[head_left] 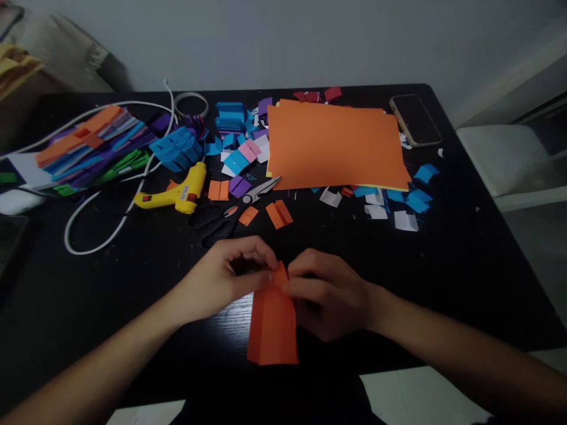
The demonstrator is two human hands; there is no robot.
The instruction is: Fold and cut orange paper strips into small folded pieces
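Near the table's front edge, both hands grip an orange piece of folded paper (272, 330) by its upper end. My left hand (230, 274) pinches its top left part between thumb and fingers. My right hand (330, 295) is closed on the top right part, its fingertips close to those of the left. Lengthwise creases run down the paper, and its lower end hangs toward me. Just beyond the hands lie black-handled scissors (239, 209), blades partly apart, and a small folded orange piece (279, 214).
A stack of orange sheets (336, 144) lies at the back. Around it are scattered paper pieces (416, 200). A yellow glue gun (177, 192), a white cable (95, 248) and bundled coloured paper strips (97, 147) are on the left. A phone (416, 121) rests at the back right.
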